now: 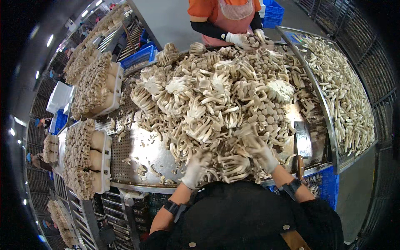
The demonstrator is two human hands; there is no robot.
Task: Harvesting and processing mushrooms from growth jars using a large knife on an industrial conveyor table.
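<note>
A big heap of mushroom clusters (200, 96), pale stems with grey-brown caps, covers the middle of the metal work table (141, 146). My left hand (196, 170), in a white glove, is at the near edge of the heap among loose mushrooms. My gloved right hand (259, 151) reaches into the heap's near right side, over brownish caps. Motion smears the fingers of both, so their grip does not show. Between them lies a cluster of pale stems (234, 166). Right of my right hand rests a cleaver (303, 139) with a wooden handle.
Across the table a person in an orange top and pink apron (235, 21) handles mushrooms with white gloves. A raised metal tray (316, 81) of loose mushrooms stands at right. Crates of bottled mushroom clusters (106, 162) line the left. A blue crate (329, 187) sits below the table's right edge.
</note>
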